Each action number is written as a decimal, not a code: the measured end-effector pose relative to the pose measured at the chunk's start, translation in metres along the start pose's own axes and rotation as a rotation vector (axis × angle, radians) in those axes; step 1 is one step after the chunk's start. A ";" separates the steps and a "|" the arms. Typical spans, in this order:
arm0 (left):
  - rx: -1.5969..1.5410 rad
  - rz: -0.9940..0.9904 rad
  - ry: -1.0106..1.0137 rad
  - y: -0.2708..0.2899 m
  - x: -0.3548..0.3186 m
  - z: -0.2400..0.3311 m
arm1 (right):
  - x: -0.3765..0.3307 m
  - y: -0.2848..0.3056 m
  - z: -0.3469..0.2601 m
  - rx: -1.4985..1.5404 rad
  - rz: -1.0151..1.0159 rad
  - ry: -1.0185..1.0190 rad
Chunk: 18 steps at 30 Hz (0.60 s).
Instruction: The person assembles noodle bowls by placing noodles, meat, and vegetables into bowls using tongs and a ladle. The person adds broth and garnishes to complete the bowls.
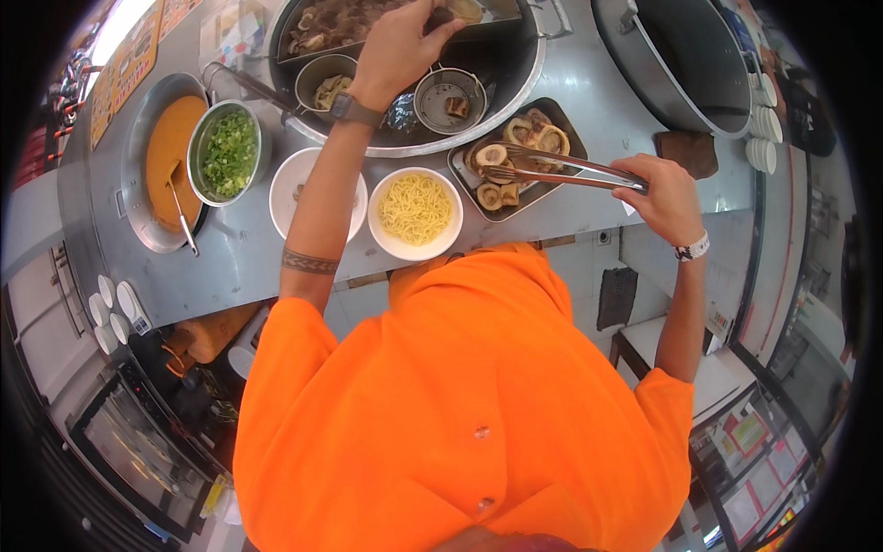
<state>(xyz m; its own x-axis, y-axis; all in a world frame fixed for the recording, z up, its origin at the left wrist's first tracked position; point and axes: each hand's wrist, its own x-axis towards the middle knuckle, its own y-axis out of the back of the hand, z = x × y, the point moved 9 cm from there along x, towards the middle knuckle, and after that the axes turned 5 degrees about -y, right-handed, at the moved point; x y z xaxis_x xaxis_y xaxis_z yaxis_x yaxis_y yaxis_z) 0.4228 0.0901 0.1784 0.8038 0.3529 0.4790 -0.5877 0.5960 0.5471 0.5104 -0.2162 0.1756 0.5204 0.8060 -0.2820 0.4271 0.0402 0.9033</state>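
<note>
My right hand (664, 195), right of centre in the frame, is clenched around the handles of long metal tongs (561, 168). Their tips reach left over the dark rectangular tray (553, 189) and sit right at a cut piece of marrow bone (491, 155); I cannot tell whether they have it pinched. More bone pieces lie around it on the tray.

My left hand (397, 41) is up at the top centre, over the big round steel pot (418, 140), fingers closed on something dark at the pot's edge, too small to make out. A watch sits on that wrist.

Just below the pot, two white bowls stand side by side on the steel counter (230, 267): the noodle bowl (415, 212) full of yellow noodles, and an almost bare white bowl (288, 189) partly under my forearm. To the left, a steel bowl of chopped green onions (227, 153), then a pan of orange sauce (172, 138) with a ladle resting in it.

Upper left of the frame, flat orange-and-yellow signs (129, 64) lie on the counter edge. Lower right, red-and-white posters (750, 469) hang low.
</note>
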 end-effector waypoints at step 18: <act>0.072 0.049 -0.083 0.012 0.004 0.022 | 0.061 -0.012 -0.036 -0.096 0.357 0.090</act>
<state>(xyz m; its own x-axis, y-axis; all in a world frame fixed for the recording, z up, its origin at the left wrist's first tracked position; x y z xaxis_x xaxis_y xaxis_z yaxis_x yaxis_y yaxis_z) 0.4171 0.0826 0.2016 0.7652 0.3175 0.5601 -0.6337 0.5254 0.5678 0.5103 -0.1459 0.1596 0.5552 0.8277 0.0814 0.1571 -0.2005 0.9670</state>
